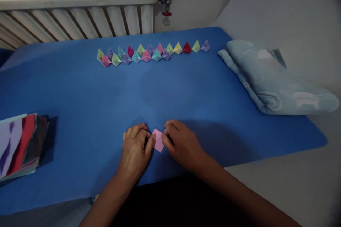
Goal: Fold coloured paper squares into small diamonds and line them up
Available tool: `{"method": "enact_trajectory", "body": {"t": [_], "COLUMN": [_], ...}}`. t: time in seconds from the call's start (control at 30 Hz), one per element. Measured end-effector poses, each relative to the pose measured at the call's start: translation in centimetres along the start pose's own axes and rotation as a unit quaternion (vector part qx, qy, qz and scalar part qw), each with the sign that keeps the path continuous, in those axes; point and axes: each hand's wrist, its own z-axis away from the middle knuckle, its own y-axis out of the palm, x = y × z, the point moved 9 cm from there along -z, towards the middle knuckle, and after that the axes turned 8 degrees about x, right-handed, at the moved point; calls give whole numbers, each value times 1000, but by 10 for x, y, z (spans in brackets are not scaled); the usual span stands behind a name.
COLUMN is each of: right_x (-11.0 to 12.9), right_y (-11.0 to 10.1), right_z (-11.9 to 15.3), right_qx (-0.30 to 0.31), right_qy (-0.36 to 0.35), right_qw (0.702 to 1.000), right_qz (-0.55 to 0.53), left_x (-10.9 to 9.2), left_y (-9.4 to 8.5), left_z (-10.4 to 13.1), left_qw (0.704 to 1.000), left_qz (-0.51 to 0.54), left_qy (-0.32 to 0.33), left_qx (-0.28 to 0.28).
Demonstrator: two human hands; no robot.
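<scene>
A small folded piece of pink paper (158, 141) is between my two hands, close to the front edge of the blue table. My left hand (136, 145) pinches its left side, with the thumb on top and the other fingers curled. On the right side, the thumb and bent fingers of my right hand (182, 143) grip the paper. Its upper end shows several layers, and its lower end comes to a point. The undersides of my fingers are hidden.
Folded paper boats (146, 56) in many colours stand in two rows at the back of the blue table (170, 95). A stack of coloured paper (20, 145) lies at the left. A folded light-blue blanket (277, 81) rests at the right. Behind the table is a white radiator (80, 1).
</scene>
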Motion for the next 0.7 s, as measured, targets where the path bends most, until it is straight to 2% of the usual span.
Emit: {"method": "enact_trajectory", "body": {"t": [0.23,0.5,0.7], "right_x": [-1,-1,-12], "right_y": [1,3,-4], "right_z": [0,-3,2], "right_qx": [1,45,21], "right_qy": [8,4,19], "right_qw": [1000,998,999], "right_qz": [15,52,36], "left_x": [2,4,12], "left_y": [2,1,-4], "left_z": [0,3,4], "left_qw": [1000,997,993], "left_qz": [-9,-79,-114], "left_qy": [-2,-4,2], "left_qx": [3,6,14]}}
